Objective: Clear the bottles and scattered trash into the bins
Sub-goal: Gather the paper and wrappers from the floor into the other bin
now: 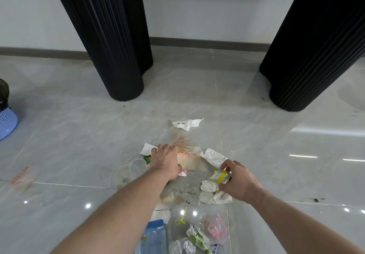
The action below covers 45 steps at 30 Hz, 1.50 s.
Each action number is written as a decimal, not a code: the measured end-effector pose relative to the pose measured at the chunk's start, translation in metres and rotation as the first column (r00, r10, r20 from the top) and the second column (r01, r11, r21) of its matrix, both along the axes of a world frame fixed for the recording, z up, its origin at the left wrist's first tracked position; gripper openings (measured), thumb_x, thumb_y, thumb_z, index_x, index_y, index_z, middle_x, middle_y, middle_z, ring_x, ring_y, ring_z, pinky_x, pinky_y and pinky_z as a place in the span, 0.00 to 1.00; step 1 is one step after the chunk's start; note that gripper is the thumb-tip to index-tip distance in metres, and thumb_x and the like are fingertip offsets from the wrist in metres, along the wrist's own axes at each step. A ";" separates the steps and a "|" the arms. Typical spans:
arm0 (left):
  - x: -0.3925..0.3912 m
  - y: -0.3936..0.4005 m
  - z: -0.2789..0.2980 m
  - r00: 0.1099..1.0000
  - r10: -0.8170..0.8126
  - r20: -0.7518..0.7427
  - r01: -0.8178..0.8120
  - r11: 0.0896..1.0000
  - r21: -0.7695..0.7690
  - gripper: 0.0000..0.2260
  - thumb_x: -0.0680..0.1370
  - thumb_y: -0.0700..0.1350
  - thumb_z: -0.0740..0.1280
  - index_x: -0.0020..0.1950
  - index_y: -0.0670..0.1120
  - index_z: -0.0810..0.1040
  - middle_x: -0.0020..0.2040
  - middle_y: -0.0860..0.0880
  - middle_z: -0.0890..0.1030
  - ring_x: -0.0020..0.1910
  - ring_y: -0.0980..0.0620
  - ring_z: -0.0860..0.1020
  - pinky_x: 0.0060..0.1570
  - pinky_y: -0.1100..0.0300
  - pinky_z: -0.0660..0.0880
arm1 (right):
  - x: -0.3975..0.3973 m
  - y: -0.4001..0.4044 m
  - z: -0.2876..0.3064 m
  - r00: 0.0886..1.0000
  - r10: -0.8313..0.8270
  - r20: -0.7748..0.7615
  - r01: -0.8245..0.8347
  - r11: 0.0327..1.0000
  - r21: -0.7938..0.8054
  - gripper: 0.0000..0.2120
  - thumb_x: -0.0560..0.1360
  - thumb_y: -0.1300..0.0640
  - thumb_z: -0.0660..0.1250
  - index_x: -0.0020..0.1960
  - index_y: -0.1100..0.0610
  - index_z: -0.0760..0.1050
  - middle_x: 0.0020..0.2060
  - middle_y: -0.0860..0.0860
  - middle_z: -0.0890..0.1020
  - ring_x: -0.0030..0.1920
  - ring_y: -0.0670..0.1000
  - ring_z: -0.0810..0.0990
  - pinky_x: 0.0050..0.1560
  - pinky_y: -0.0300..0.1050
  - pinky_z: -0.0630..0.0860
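Right hand [238, 182] pinches a small yellow packet [219, 176] between thumb and curled fingers, just above a cluster of crumpled white tissues [212, 192] on the floor. Left hand [166, 160] reaches forward with fingers curled down onto a clear plastic bag with orange print [187, 155]; whether it grips the bag or only presses it I cannot tell. A white paper scrap [146, 148] and a green wrapper [147, 158] lie touching that hand's far side, and a clear plastic lid [126, 171] sits just to its left. Another crumpled tissue [186, 123] lies apart, farther out. Nearer the body lie a blue pouch [155, 236], a yellow-green tie [180, 220] and a pink-filled clear bag [216, 229]. Glossy grey floor tiles [69, 135] stretch open to left and right. Two black ribbed columns [116, 46] stand before the white wall [197, 9], with a wide gap between them, and a blue perforated basket [7, 122] sits at the left edge.
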State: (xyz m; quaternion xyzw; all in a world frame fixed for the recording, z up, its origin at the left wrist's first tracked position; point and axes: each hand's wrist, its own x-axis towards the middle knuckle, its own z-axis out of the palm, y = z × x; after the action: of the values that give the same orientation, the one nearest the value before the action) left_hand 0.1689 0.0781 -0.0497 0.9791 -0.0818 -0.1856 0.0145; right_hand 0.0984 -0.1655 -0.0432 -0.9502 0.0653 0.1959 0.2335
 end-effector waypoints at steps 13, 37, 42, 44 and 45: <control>-0.004 0.004 -0.009 0.995 0.104 -0.007 -0.104 0.995 0.001 0.25 0.71 0.50 0.71 0.66 0.50 0.72 0.63 0.49 0.73 0.63 0.46 0.69 0.62 0.51 0.67 | -0.020 0.021 -0.025 0.975 0.177 -0.133 -0.191 0.976 -0.101 0.38 0.60 0.44 0.79 0.64 0.49 0.65 0.57 0.46 0.69 0.54 0.51 0.72 0.49 0.41 0.67; -0.004 0.009 0.020 0.975 0.154 -0.161 -0.188 0.957 -0.221 0.14 0.70 0.38 0.71 0.35 0.52 0.69 0.44 0.52 0.75 0.44 0.49 0.76 0.38 0.60 0.70 | -0.018 0.010 -0.004 0.998 0.040 -0.038 -0.040 0.999 -0.024 0.13 0.66 0.57 0.66 0.46 0.43 0.70 0.46 0.44 0.76 0.45 0.52 0.79 0.44 0.45 0.76; 0.005 0.016 0.025 0.974 0.179 -0.141 -0.213 0.937 -0.279 0.07 0.68 0.41 0.74 0.38 0.50 0.77 0.42 0.52 0.79 0.42 0.49 0.79 0.36 0.62 0.71 | -0.013 0.007 -0.002 0.999 -0.039 0.036 0.037 0.998 0.060 0.13 0.62 0.58 0.67 0.41 0.42 0.70 0.41 0.42 0.78 0.41 0.47 0.78 0.41 0.44 0.76; 0.009 0.020 0.023 0.972 0.197 -0.129 -0.228 0.923 -0.310 0.06 0.67 0.42 0.74 0.40 0.49 0.79 0.40 0.52 0.80 0.41 0.49 0.80 0.34 0.62 0.71 | -0.010 0.006 -0.002 0.993 -0.087 0.082 0.078 0.991 0.108 0.12 0.62 0.59 0.69 0.41 0.44 0.73 0.39 0.43 0.79 0.39 0.44 0.78 0.38 0.41 0.75; 0.010 0.021 0.022 0.971 0.202 -0.129 -0.234 0.915 -0.327 0.06 0.67 0.42 0.73 0.40 0.49 0.78 0.39 0.53 0.79 0.41 0.49 0.79 0.33 0.62 0.70 | -0.009 0.005 -0.003 0.988 -0.117 0.101 0.103 0.986 0.133 0.12 0.62 0.59 0.70 0.40 0.46 0.74 0.38 0.43 0.80 0.39 0.44 0.77 0.36 0.39 0.74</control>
State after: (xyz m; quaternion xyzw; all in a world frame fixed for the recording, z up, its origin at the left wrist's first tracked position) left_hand 0.1792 0.0994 -0.0274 0.9551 -0.0021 -0.2110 0.2078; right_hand 0.0895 -0.1604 -0.0457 -0.9375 0.0921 0.1345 0.3075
